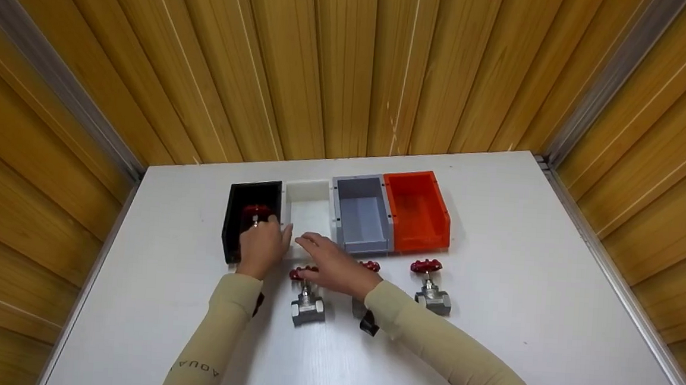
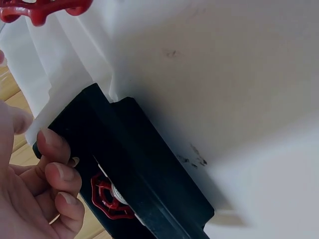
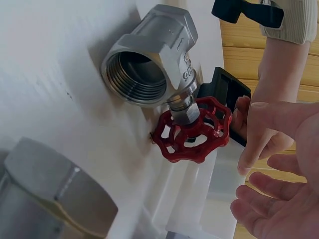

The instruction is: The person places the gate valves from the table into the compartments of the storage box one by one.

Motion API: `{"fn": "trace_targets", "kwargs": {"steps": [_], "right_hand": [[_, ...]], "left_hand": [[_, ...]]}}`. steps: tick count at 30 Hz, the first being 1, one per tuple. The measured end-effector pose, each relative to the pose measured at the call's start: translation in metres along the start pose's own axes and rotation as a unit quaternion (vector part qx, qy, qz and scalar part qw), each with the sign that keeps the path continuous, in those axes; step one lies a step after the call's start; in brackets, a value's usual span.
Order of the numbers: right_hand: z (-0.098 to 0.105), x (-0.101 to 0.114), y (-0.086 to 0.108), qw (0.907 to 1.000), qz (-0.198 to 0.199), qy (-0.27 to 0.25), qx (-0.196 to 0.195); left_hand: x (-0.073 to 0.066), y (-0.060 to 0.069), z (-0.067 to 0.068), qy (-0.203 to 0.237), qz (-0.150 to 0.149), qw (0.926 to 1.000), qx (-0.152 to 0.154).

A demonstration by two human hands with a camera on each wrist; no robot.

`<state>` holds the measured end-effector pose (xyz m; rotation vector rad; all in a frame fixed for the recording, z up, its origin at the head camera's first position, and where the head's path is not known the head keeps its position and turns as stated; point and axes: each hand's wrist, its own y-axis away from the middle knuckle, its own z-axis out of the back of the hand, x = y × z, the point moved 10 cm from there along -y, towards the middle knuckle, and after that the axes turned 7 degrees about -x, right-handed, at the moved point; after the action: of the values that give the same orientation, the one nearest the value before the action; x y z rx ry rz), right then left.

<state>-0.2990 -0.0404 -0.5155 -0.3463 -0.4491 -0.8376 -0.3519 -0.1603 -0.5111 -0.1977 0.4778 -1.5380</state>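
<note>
My left hand (image 1: 263,244) is at the black bin (image 1: 227,221), where a valve with a red handwheel (image 2: 102,199) lies. In the left wrist view its fingers curl loosely, apart from the handwheel; the valve's body is mostly hidden by the bin wall. My right hand (image 1: 335,266) hovers above a steel gate valve (image 1: 308,310) standing on the table. The right wrist view shows its relaxed fingers spread beside that valve's red handwheel (image 3: 222,134), gripping nothing. Under the right wrist is a second valve (image 1: 369,267), partly covered. A third valve (image 1: 433,299) stands farther right.
White (image 1: 308,184), grey-blue (image 1: 390,219) and orange (image 1: 445,222) bins adjoin the black one in a row. They sit on a white table (image 1: 523,257) against corrugated wood-patterned walls (image 1: 339,67). Another steel valve body (image 3: 60,194) shows close up in the right wrist view.
</note>
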Motion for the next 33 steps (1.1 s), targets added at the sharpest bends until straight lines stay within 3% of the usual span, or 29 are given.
{"fn": "trace_targets", "kwargs": {"steps": [8, 14, 23, 33], "right_hand": [[-0.009, -0.004, 0.009, 0.9994, -0.024, 0.002, 0.024], [-0.018, -0.008, 0.016, 0.9977, -0.045, -0.013, 0.049], [-0.029, -0.004, 0.019, 0.9984, -0.012, 0.007, 0.055], [-0.038, -0.012, 0.03, 0.9964, -0.03, -0.02, 0.076]], "left_hand": [[0.0, -0.001, -0.003, 0.007, 0.0, 1.0, -0.005], [-0.001, -0.001, -0.005, 0.004, 0.009, 0.9998, 0.017], [-0.003, 0.0, -0.006, -0.007, 0.017, 0.9995, 0.027], [-0.005, -0.001, -0.007, -0.009, 0.021, 0.9989, 0.042]]}}
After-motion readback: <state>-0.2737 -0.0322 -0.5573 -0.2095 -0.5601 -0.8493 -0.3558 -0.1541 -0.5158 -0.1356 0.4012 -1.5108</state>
